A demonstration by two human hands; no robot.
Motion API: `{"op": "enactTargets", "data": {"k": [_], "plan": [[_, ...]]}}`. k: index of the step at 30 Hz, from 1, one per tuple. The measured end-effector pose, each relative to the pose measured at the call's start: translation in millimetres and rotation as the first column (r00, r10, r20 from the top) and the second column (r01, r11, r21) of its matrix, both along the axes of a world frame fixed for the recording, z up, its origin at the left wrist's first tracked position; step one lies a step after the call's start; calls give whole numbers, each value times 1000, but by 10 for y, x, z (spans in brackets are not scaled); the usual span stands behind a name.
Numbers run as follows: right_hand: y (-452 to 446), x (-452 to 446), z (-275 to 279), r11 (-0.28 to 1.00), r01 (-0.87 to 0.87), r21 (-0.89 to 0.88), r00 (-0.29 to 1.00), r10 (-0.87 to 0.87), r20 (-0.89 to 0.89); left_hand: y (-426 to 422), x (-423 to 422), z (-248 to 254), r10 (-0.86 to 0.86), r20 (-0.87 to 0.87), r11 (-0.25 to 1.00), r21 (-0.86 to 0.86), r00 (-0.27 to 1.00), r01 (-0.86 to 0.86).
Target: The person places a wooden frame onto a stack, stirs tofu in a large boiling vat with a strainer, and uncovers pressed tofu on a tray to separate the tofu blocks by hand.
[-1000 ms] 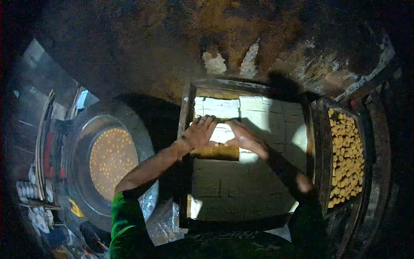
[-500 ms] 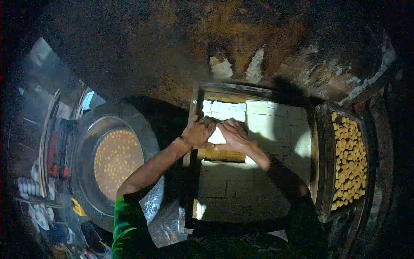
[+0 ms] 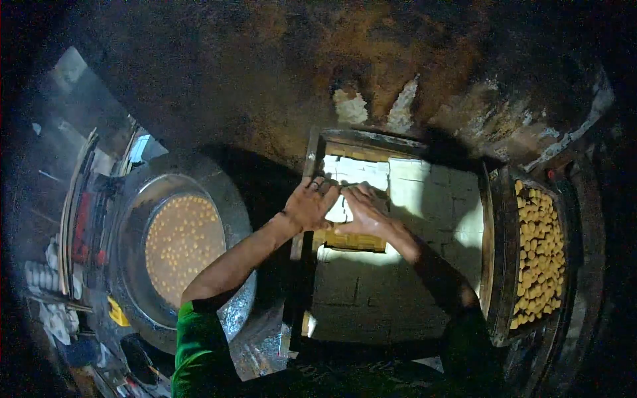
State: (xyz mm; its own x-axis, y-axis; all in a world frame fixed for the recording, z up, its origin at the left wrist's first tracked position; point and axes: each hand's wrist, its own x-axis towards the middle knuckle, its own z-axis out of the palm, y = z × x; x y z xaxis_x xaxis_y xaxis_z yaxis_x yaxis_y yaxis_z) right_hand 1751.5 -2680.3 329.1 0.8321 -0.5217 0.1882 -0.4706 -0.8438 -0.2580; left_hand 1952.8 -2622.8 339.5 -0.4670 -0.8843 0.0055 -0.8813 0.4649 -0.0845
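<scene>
Two hands flank a small group of white blocks (image 3: 338,211) over the framed tray (image 3: 488,278): the group lies at 3 o'clock from the left hand (image 3: 306,207) and at 9 o'clock from the right hand (image 3: 366,213). Neither is clearly nearer. The fingers of both are partly bent, their tips almost meeting at the group's 12 o'clock side; how firmly they grip, I cannot tell. The palms cover the ends, so the long axis is uncertain. More white pieces (image 3: 356,171) lie beyond at 1 o'clock, and bare woven matting (image 3: 360,241) shows towards 5 o'clock.
</scene>
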Motion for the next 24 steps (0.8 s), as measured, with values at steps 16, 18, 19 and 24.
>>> {"op": "enactTargets", "data": {"k": [16, 18, 19, 24], "plan": [[-20, 64, -50, 973, 38, 227, 990, -5, -143, -113, -26, -31, 49, -73, 984, 173, 996, -35], [-4, -152, -61, 977, 38, 208, 999, -35, -17, -141, -51, -41, 28, -97, 973, 231, 995, -5], [-13, -264, -14, 986, 30, 166, 999, -33, 14, -88, -36, -58, -36, -91, 996, 74, 995, 43], [31, -509, -96, 998, 42, 52, 998, -39, -58, -195, -9, -336, -160, -63, 987, -20, 985, 160]]}}
